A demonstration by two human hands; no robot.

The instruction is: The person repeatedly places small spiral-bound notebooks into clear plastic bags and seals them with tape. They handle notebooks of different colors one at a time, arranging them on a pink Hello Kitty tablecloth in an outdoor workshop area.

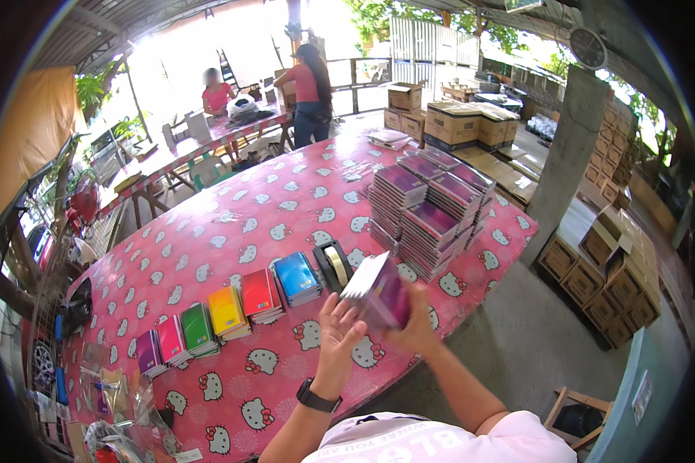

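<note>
My right hand (411, 316) grips a stack of purple notebooks (391, 299) held tilted above the near edge of the table; the stack is slightly blurred. Close to its white page edges is my left hand (338, 328), palm turned up and fingers spread; whether the fingertips touch the pages I cannot tell. A black tape dispenser (333, 264) with a pale roll stands just beyond. To its left runs a row of small notebook stacks: blue (296, 274), red (260, 291), yellow (226, 307), green (198, 326), pink (171, 337) and purple (148, 351).
A tall block of purple notebook stacks (432, 208) stands on the right of the pink-covered table (247, 208). Clear plastic bags (123, 401) lie at the near left. Cardboard boxes (606, 282) sit beside a concrete post (567, 147). Two people (310, 92) are at a farther table.
</note>
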